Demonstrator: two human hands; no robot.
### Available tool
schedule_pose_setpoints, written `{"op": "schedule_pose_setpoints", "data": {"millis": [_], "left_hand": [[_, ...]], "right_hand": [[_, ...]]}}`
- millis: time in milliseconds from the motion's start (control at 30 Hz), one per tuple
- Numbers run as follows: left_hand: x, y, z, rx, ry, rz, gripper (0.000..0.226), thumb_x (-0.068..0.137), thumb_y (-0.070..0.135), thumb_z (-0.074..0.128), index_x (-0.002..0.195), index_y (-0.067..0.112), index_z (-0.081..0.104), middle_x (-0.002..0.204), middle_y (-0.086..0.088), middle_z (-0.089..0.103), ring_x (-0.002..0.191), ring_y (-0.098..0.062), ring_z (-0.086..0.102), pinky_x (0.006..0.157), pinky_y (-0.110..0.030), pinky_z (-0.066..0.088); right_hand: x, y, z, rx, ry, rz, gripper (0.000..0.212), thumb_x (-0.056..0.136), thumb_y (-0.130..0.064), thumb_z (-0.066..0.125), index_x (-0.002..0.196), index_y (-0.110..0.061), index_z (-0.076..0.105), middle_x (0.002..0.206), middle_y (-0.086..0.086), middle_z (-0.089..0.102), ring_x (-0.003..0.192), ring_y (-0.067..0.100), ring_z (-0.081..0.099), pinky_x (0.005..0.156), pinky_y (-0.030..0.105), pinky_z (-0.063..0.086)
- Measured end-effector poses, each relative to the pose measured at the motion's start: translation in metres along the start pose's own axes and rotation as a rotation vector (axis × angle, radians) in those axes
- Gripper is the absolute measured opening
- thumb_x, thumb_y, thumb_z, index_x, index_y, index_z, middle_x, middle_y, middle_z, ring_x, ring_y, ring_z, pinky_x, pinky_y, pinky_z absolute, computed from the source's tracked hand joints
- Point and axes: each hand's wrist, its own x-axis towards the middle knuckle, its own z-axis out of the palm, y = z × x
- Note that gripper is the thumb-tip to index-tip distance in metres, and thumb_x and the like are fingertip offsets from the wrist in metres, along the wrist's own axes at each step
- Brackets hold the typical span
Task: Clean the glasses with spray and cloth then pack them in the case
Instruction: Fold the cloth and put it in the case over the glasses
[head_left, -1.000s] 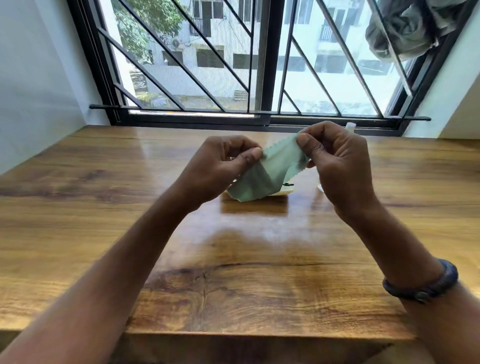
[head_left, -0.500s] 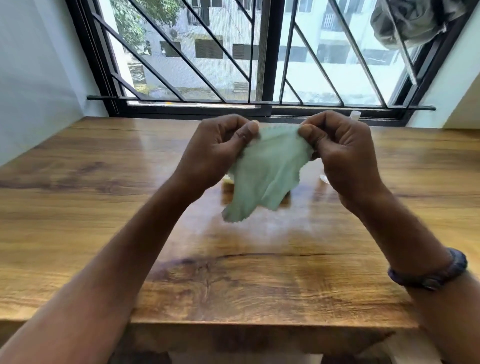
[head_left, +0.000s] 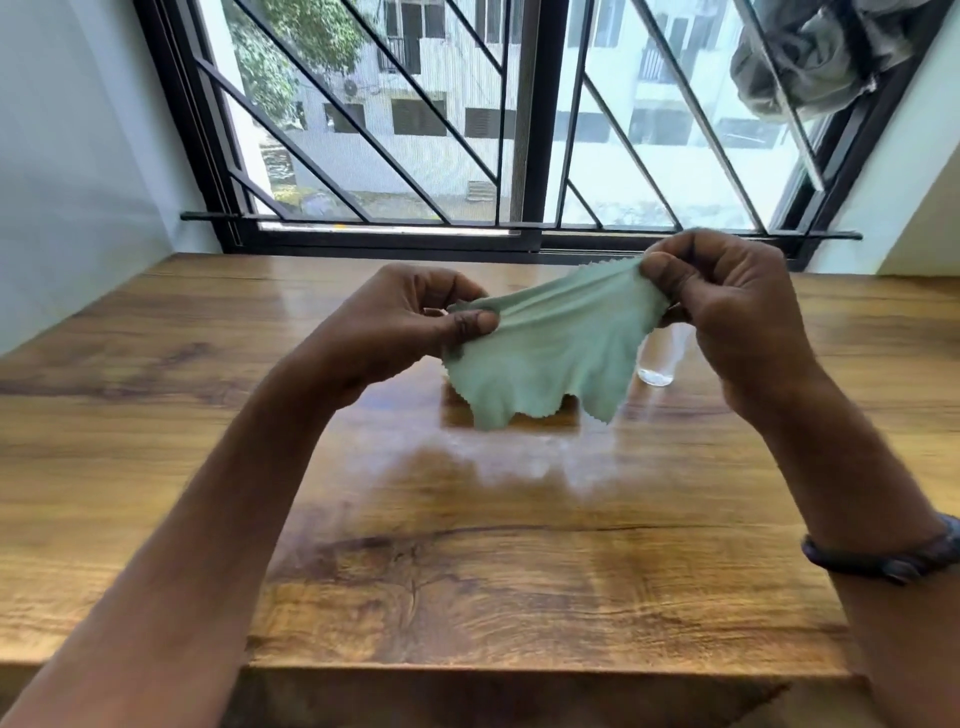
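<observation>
Mid-frame, the cloth (head_left: 550, 353) hung stretched sideways, the left hand (head_left: 400, 327) and right hand (head_left: 727, 306) each pinching an upper corner.

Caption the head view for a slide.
Left hand and right hand pinch a green cloth spread above the wooden table, a clear bottle partly hidden behind it.

The left hand (head_left: 405, 322) and right hand (head_left: 737, 312) are bare, as are both forearms as far as they show. The right wrist wears a dark bluish band (head_left: 883, 558), perhaps braided or beaded.
</observation>
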Motion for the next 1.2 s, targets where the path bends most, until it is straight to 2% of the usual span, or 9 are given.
{"op": "schedule_pose_setpoints", "data": {"millis": [133, 233, 367, 567, 700, 800, 967, 1100, 1200], "left_hand": [[0.0, 0.0, -0.007, 0.05, 0.015, 0.01, 0.023, 0.089, 0.023, 0.077, 0.103, 0.004, 0.075, 0.09, -0.022, 0.072, 0.081, -0.021, 0.063, 0.076, -0.038, 0.051], [-0.001, 0.002, -0.006, -0.013, 0.14, 0.017, 0.025, 0.082, 0.034, 0.077, 0.095, 0.014, 0.076, 0.083, -0.004, 0.074, 0.079, -0.016, 0.064, 0.076, -0.035, 0.05], [-0.001, 0.005, -0.005, -0.129, 0.225, 0.012, 0.019, 0.081, 0.038, 0.074, 0.088, 0.02, 0.077, 0.084, -0.004, 0.074, 0.079, -0.019, 0.066, 0.083, -0.042, 0.052], [-0.002, 0.009, -0.004, -0.229, 0.199, -0.033, 0.023, 0.081, 0.03, 0.072, 0.098, 0.014, 0.074, 0.09, -0.003, 0.072, 0.085, -0.017, 0.065, 0.077, -0.028, 0.057], [-0.003, 0.01, -0.006, -0.234, 0.182, -0.042, 0.013, 0.095, 0.012, 0.063, 0.098, 0.018, 0.075, 0.086, 0.004, 0.073, 0.08, -0.01, 0.066, 0.071, -0.022, 0.058], [-0.004, 0.011, -0.006, -0.229, 0.157, -0.051, 0.017, 0.096, 0.011, 0.062, 0.097, 0.019, 0.076, 0.086, 0.004, 0.073, 0.077, -0.009, 0.066, 0.069, -0.022, 0.057], [-0.004, 0.01, -0.004, -0.238, 0.164, -0.055, 0.021, 0.082, 0.034, 0.068, 0.095, 0.02, 0.077, 0.088, 0.002, 0.073, 0.084, -0.014, 0.066, 0.075, -0.026, 0.058], [-0.003, 0.01, -0.005, -0.274, 0.189, -0.052, 0.017, 0.083, 0.036, 0.073, 0.09, 0.022, 0.079, 0.091, 0.003, 0.074, 0.093, -0.014, 0.066, 0.085, -0.035, 0.054], [-0.004, 0.008, -0.012, -0.231, 0.174, -0.018, 0.008, 0.084, 0.032, 0.077, 0.085, 0.026, 0.081, 0.093, 0.006, 0.077, 0.099, -0.01, 0.067, 0.092, -0.039, 0.051]], "right_hand": [[0.001, 0.001, -0.003, 0.001, 0.01, 0.002, 0.014, 0.093, -0.011, 0.066, 0.082, -0.019, 0.071, 0.069, -0.003, 0.065, 0.068, 0.019, 0.057, 0.063, 0.04, 0.052], [0.001, 0.0, -0.003, -0.002, 0.015, 0.008, 0.018, 0.094, -0.008, 0.066, 0.081, -0.02, 0.07, 0.065, -0.012, 0.065, 0.064, 0.012, 0.057, 0.058, 0.028, 0.051], [0.0, -0.002, -0.002, 0.006, -0.019, 0.01, 0.019, 0.095, -0.007, 0.065, 0.08, -0.019, 0.069, 0.063, -0.013, 0.065, 0.061, 0.007, 0.056, 0.055, 0.021, 0.05], [0.0, 0.0, -0.002, 0.025, -0.021, 0.014, 0.017, 0.094, -0.008, 0.066, 0.081, -0.018, 0.069, 0.065, -0.01, 0.064, 0.062, 0.01, 0.056, 0.055, 0.022, 0.049], [0.0, 0.0, -0.002, 0.013, -0.023, 0.021, 0.02, 0.094, -0.007, 0.066, 0.079, -0.019, 0.069, 0.061, -0.012, 0.065, 0.059, 0.009, 0.056, 0.054, 0.021, 0.05], [0.0, 0.0, -0.002, 0.027, -0.029, 0.016, 0.02, 0.094, -0.006, 0.065, 0.08, -0.019, 0.069, 0.06, -0.012, 0.065, 0.058, 0.008, 0.056, 0.054, 0.021, 0.049], [0.001, 0.003, -0.003, 0.033, -0.031, 0.022, 0.018, 0.094, -0.007, 0.066, 0.081, -0.019, 0.07, 0.061, -0.012, 0.065, 0.058, 0.007, 0.056, 0.054, 0.021, 0.049], [0.001, 0.004, -0.005, 0.03, -0.05, 0.023, 0.018, 0.094, -0.008, 0.066, 0.08, -0.019, 0.07, 0.062, -0.01, 0.066, 0.057, 0.008, 0.057, 0.055, 0.022, 0.049], [0.001, 0.003, -0.01, 0.045, -0.169, 0.035, 0.014, 0.092, -0.01, 0.069, 0.081, -0.017, 0.071, 0.067, -0.004, 0.068, 0.06, 0.01, 0.061, 0.059, 0.025, 0.048]]}}
